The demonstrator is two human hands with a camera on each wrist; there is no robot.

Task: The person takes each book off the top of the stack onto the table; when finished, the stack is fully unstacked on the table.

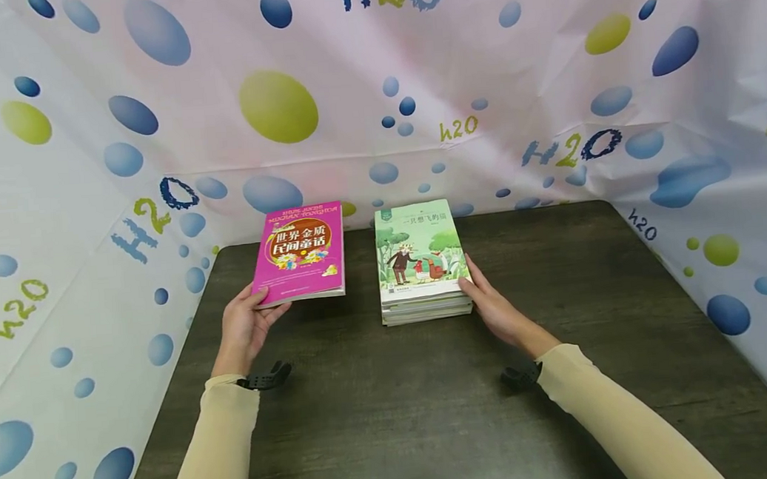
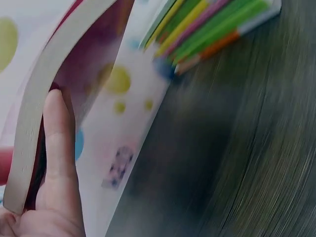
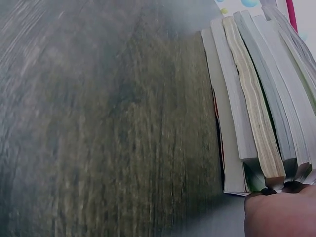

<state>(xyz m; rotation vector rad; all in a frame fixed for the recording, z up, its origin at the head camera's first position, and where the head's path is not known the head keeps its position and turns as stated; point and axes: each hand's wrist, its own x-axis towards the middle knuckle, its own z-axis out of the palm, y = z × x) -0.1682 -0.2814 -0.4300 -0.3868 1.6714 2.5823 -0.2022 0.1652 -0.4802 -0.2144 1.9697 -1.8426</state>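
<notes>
Dark table (image 1: 382, 418) carries green-topped book stack (image 1: 422, 266). Pink book (image 1: 300, 253) held up left of stack, clamped in left hand (image 1: 243, 331). Right hand (image 1: 498, 311) touches stack's right near edge; I can't tell if gripping. Partway, I judge: several books stacked, pink one not yet set down.

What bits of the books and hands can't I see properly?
Head view: the covers of the lower books, hidden by the green book on top.
Left wrist view: any writing on the stack, too blurred.
Left wrist view: the upper end of the pink book, cut off by the top edge.
Right wrist view: most of the right hand, cut off by the bottom and right edges.
</notes>
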